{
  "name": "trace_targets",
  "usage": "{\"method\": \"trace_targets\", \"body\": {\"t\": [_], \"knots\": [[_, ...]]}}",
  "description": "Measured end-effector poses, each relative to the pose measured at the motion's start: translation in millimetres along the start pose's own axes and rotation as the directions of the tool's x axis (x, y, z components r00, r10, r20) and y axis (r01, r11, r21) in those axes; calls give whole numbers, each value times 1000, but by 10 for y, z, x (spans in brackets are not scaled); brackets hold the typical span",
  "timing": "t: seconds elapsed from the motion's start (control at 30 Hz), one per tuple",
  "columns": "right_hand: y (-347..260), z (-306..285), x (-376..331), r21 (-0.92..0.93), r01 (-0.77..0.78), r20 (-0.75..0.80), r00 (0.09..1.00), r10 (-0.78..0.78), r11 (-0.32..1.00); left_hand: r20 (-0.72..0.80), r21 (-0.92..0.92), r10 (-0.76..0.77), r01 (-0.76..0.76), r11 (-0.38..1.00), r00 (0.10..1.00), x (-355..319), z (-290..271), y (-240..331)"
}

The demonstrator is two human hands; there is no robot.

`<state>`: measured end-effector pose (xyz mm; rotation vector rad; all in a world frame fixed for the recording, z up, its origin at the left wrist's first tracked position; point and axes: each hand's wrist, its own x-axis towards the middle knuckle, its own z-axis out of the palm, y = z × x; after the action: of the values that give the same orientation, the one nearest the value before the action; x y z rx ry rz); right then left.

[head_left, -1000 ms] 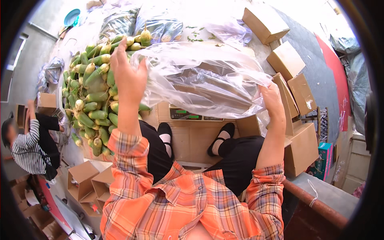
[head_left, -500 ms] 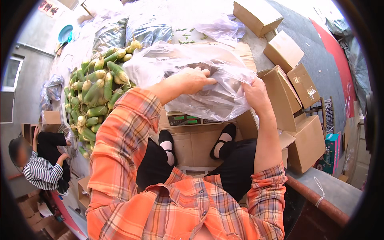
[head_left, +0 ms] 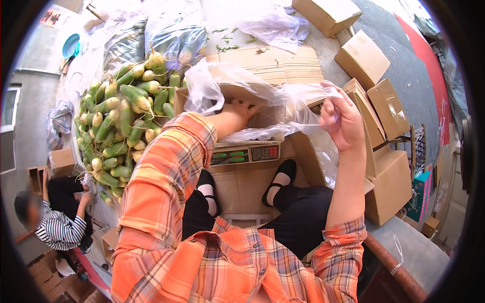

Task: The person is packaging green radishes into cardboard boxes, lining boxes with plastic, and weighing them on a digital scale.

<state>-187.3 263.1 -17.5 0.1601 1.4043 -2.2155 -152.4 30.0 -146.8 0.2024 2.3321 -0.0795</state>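
The person in the orange plaid shirt sits over an open cardboard box point(head_left: 275, 76) in the upper middle of the frame, with a clear plastic bag point(head_left: 262, 103) draped into and over it. The left hand point(head_left: 243, 110) reaches down inside the box, at the centre of the frame, pressed against the plastic lining; its fingers are partly hidden by the film, so I cannot tell whether they are clenched or spread. The right hand point(head_left: 343, 121), right of centre, is raised and closed on the edge of the plastic bag, pinching the film and pulling it taut over the box's right rim.

Just below the box lies a flat weighing scale point(head_left: 245, 154) with a small display panel, and under it the person's two black shoes point(head_left: 275, 182) rest on flattened cardboard. To the left of the frame a big heap of green-and-white radishes point(head_left: 118, 126) is piled beside the box, touching its left side. Closed cardboard boxes point(head_left: 384, 108) are stacked along the right of the frame. In the lower left another person in a striped top point(head_left: 60, 230) crouches near the heap.
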Motion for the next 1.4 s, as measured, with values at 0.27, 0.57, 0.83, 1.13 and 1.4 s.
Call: {"method": "trace_targets", "body": {"t": [0.27,0.57,0.83,1.13,1.4], "knots": [[141,-248,356,-500,-157,-252,967,30,852,-165,-45,116,-125,991,979,397,630,-93],[65,518,16,-873,485,366,604,-708,-38,-52,95,239,-233,968,970,84,424,-99],[719,595,161,-871,460,491,832,-259,-173,-93,46,-53,58,997,994,-908,-157,-227],[752,488,140,-905,349,392,906,-160,-244,-488,-265,-403,309,914,775,-1792,-271,-877],[775,513,91,-934,336,350,928,-125,-120,-132,-986,-366,-84,144,921,-1188,155,-1668]]}}
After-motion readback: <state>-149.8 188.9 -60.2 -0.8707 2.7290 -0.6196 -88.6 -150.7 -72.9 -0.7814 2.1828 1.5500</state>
